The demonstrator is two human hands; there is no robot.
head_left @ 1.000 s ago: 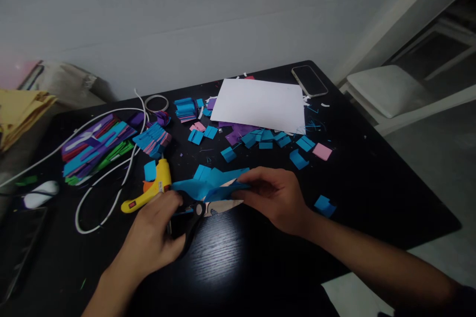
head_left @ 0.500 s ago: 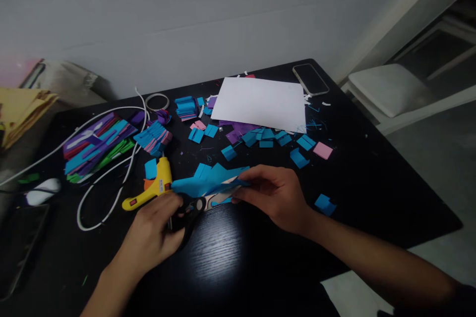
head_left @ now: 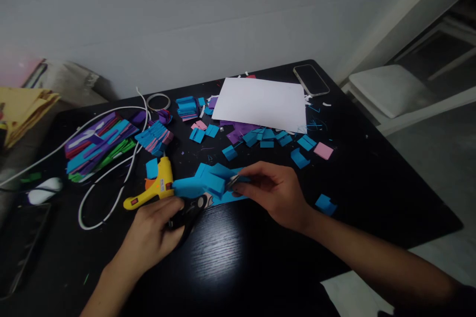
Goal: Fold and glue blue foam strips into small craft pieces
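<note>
My left hand (head_left: 156, 223) is closed round the black handles of a pair of scissors (head_left: 195, 205). Their metal tips show near the fingertips of my right hand (head_left: 277, 193), which pinches a piece of blue paper (head_left: 215, 183). This folded blue piece lies across the blades and covers most of them. More blue paper (head_left: 188, 186) is on the table just behind and beside the scissors. A yellow glue gun (head_left: 162, 181) lies right beyond my left hand.
Small blue paper pieces (head_left: 267, 136) lie scattered below a white sheet (head_left: 262, 101). Bundles of coloured strips (head_left: 100, 146) and a looped white cable (head_left: 84, 203) are at the left. A phone (head_left: 311, 79) rests at the back right corner. A pink square (head_left: 323, 150) lies near the right.
The folded blue piece has swung down over the scissor blades, which showed more openly before. Both hands stay in nearly the same place.
</note>
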